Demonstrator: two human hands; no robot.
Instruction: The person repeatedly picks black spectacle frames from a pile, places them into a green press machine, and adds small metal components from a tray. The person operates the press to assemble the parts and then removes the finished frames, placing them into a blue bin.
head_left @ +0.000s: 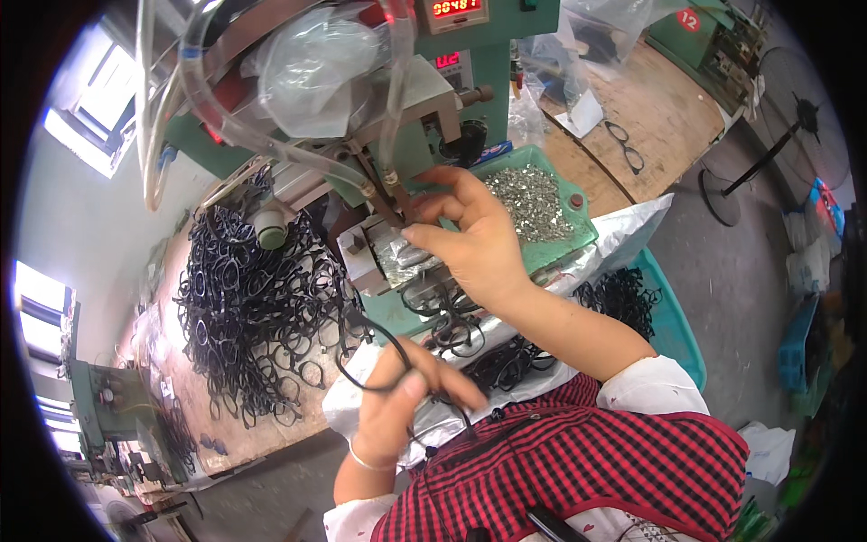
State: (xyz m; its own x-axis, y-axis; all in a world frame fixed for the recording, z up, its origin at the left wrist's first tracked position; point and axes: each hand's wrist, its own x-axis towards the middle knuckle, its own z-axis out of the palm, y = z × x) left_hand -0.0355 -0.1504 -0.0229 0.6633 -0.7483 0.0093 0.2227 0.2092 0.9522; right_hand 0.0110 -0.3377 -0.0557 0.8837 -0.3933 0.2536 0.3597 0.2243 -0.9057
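a workshop with a grey floor (623, 230) and pale walls spreads around the work, bright windows (107, 86) at the left and a standing fan (804, 113) at the right. a worn wooden desk (673, 113) carries a green machine (497, 99) with red lit displays; clear tubes (289, 144) loop down from it, and a crumpled clear plastic bag (316, 77) hangs at its upper front.

the right hand (474, 230) reaches in at the machine's metal fixture (397, 253), thumb and fingers bent toward each other, the tips close beside the slim upright rods; whether they pinch anything i cannot tell. the left hand (393, 393), lower and nearer the body, is blurred, its fingers curled with a thin black frame (395, 341) looping across it, in front of the fixture.

left of the fixture, a big tangled heap of black eyeglass frames (239, 307) covers part of the desk. just beyond the right hand sits a green tray (578, 237) full of small shiny metal pieces (528, 203). more dark frames lie on silvery sheeting (632, 230) near the red-and-black checked apron (542, 452) and in a teal basket (682, 330) to the right. one loose pair of glasses (625, 147) rests on the far part of the desk.
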